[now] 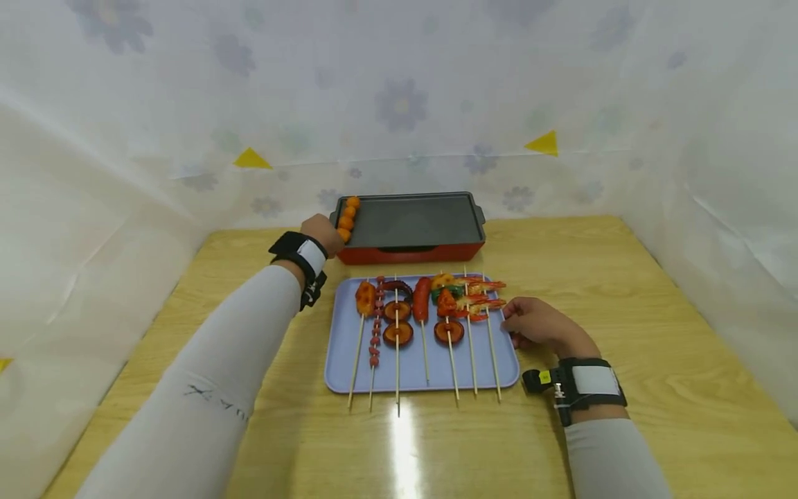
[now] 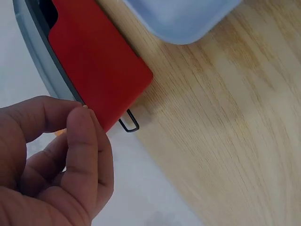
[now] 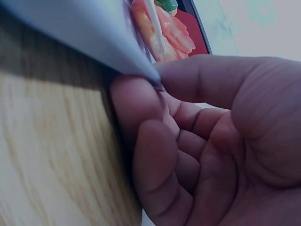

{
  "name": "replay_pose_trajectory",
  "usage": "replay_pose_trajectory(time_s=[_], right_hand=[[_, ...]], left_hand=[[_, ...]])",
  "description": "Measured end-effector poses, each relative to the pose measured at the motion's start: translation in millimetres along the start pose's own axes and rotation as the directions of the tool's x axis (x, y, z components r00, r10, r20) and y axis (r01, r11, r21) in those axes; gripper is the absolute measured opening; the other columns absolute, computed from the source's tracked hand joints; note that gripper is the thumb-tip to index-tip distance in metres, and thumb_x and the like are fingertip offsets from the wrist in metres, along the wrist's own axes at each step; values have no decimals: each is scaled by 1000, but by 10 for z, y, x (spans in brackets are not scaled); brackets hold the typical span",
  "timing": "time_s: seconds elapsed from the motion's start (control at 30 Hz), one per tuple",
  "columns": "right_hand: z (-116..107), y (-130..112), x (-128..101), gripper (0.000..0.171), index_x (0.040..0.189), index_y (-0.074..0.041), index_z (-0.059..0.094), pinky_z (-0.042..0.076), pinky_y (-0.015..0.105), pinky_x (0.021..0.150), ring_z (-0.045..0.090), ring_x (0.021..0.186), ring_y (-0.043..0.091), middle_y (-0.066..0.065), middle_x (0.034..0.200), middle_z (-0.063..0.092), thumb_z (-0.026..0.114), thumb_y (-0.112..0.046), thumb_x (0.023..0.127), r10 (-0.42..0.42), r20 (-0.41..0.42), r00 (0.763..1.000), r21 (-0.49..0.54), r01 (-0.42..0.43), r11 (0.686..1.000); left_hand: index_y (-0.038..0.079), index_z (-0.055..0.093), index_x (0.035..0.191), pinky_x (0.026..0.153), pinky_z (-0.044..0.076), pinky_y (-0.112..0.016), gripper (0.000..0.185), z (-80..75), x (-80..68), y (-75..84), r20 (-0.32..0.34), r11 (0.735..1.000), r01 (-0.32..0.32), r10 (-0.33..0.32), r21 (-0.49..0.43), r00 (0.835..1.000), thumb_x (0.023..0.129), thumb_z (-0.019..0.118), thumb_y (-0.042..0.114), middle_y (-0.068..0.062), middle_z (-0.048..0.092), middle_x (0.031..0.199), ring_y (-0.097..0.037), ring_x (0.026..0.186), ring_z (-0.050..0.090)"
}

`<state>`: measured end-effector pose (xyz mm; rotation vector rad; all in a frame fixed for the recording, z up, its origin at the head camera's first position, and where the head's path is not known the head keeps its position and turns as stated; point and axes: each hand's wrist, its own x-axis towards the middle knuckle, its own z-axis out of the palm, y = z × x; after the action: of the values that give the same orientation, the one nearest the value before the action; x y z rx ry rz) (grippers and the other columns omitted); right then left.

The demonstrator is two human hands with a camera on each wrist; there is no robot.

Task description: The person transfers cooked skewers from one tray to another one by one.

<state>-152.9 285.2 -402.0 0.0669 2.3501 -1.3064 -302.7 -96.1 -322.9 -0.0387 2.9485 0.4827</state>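
My left hand (image 1: pixel 323 233) is at the front left corner of a red electric grill (image 1: pixel 411 223) with a dark plate. Its thumb and forefinger (image 2: pixel 80 136) are pinched together, apparently on the stick of a skewer of orange balls (image 1: pixel 346 219) lying along the plate's left edge. The stick itself is barely visible. My right hand (image 1: pixel 533 323) lies at the right rim of a blue tray (image 1: pixel 411 375), fingers curled. Its thumb (image 3: pixel 207 80) and forefinger pinch the tray's edge (image 3: pixel 70 33). Several food skewers (image 1: pixel 424 308) lie on the tray, and the shrimp skewers (image 3: pixel 164 28) are closest to my right hand.
The tray sits mid-table in front of the grill's red body (image 2: pixel 94 61) on a wooden tabletop (image 1: pixel 654 312). A small metal clip (image 2: pixel 129 123) sticks out under the grill. White flowered sheeting (image 1: pixel 399 104) walls the table on three sides.
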Motion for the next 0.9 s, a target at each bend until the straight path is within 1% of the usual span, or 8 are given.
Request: replay_pose_trajectory(time_s=[0.2,0.33,0.37,0.47,0.53,0.6,0.77,0.9], right_hand=[[60,-58,80,17,106,1,53,46,31,56,56,64,20,10,76,57,58,-10,95,-29,-18,999,-33,28,999],[104,-120,125,17,106,1,53,47,31,57,57,65,20,10,76,57,58,-10,95,-39,-8,999,-52,39,998],[121,-131,129,16,106,1,53,47,31,58,57,65,20,10,77,57,58,-10,95,-34,-9,999,-52,33,998],[146,-156,112,17,107,1,53,47,32,58,57,65,19,9,78,57,58,-10,95,-24,-3,1000,-54,24,998],[133,-168,94,18,108,2,53,48,32,59,57,65,19,9,78,57,58,-10,95,-18,-1,1000,-56,18,998],[114,-178,82,18,109,2,52,48,32,59,58,65,19,9,78,57,58,-9,95,-13,2,1000,-58,13,998],[51,-222,96,19,110,3,51,49,31,59,58,66,19,9,78,57,57,-10,96,-16,25,1000,-60,17,998],[3,-263,106,21,112,3,51,49,31,59,59,68,19,9,80,57,56,-11,97,-31,31,999,-49,33,998]], left_hand=[[16,41,47,48,23,-25,38,-102,6,-146,66,998,-62,64,-30,996,83,52,8,4,30,48,-10,44,23],[17,37,45,50,20,-27,41,-151,-57,-282,51,977,-86,98,-197,994,82,51,5,5,26,47,-11,47,17],[15,39,47,50,22,-28,40,-151,-79,-312,45,958,-76,92,-276,995,83,52,5,4,27,48,-12,47,18],[-1,63,70,58,45,-28,24,-162,-186,-377,30,855,-71,101,-513,994,91,55,4,-6,53,69,-18,59,46],[-10,66,95,76,54,-34,18,-190,-285,-411,23,795,-92,132,-600,991,95,55,5,-14,59,93,-21,76,56],[-14,59,118,91,52,-38,29,-235,-420,-451,7,763,-126,169,-634,986,97,55,6,-20,58,113,-24,95,59],[-8,60,114,77,52,-29,24,-284,-772,-569,-54,791,-190,195,-582,979,98,56,10,-19,61,105,-21,89,60],[-4,61,112,72,51,-29,22,-187,-1033,-599,-85,799,-187,169,-572,982,98,56,13,-16,62,101,-23,88,60]])
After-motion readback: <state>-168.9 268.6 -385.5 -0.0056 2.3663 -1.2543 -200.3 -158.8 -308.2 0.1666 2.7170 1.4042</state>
